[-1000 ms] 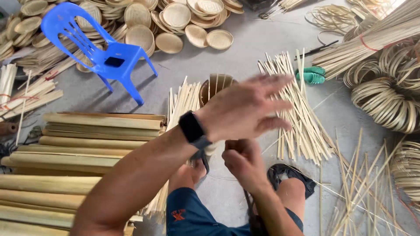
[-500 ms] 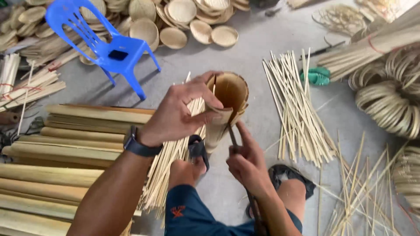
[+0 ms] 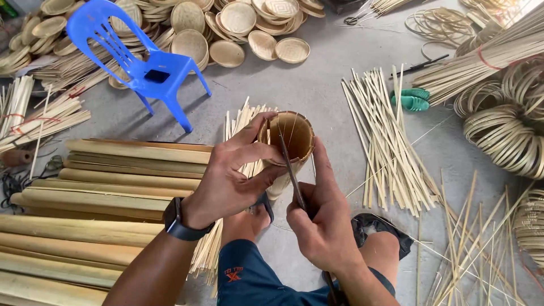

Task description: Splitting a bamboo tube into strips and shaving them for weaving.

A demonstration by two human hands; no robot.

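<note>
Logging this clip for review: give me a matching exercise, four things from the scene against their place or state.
Things:
1. bamboo tube
2. blue plastic chair
3. green sandals
4. thin blade

Places or states:
A. lying on the floor beside a spread of thin sticks
B. standing in front of a heap of round woven trays
C. gripped by the left hand
D. pinched in the right hand, laid across the tube's rim

Pairs: 1-C, 2-B, 3-A, 4-D

Left hand now down around bamboo tube, blade at rim.
</note>
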